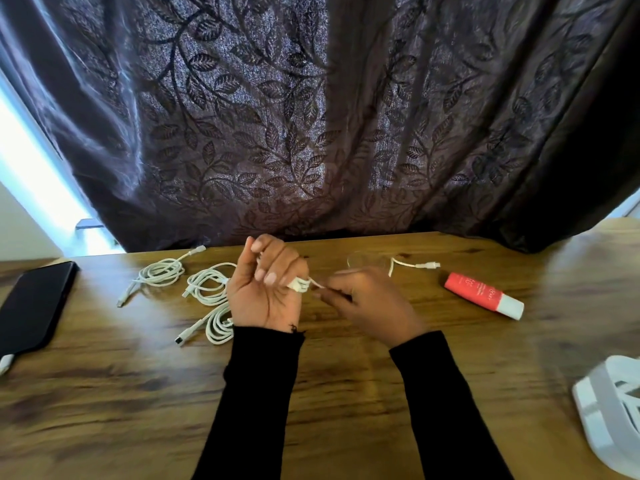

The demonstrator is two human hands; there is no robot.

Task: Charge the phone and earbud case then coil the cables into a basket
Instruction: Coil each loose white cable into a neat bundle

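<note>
A wooden table (pixel 346 393) is sitting against a dark leaf-patterned curtain (pixel 277 116). The left hand (pixel 266 289) is curling palm-up around a small coil of white cable (pixel 298 285), gripping it. The right hand (pixel 367 306), blurred, is pinching the cable's free strand, which is running rightward across the table to its plug (pixel 429 265). Three more coiled cables (pixel 162 271) are lying to the left, a black phone (pixel 33 306) at the far left, a white basket (pixel 609 414) at the right edge, and a red tube (pixel 483 295) nearby.
</note>
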